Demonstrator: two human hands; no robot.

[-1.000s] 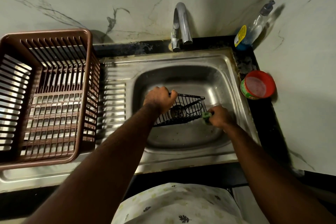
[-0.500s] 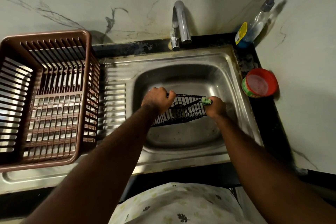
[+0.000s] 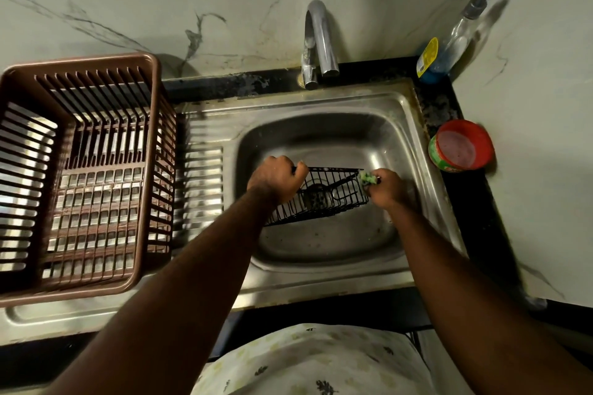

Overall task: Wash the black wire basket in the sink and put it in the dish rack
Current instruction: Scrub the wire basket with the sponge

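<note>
The left hand [image 3: 276, 178] covered the near-left corner of the black wire basket [image 3: 324, 197], and its fingers were curled out of sight. Most of the green scrubber [image 3: 366, 177] was buried in the right hand [image 3: 390, 187]. The dish rack [image 3: 80, 170] ran off the left edge. The tub's [image 3: 460, 146] label was too small to read.

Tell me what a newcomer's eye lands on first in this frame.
The two hands meeting over the steel sink: the left hand grips the black wire basket by its left end, the right hand presses a green scrubber to its right end. Next, the brown dish rack on the drainboard, left.
</note>
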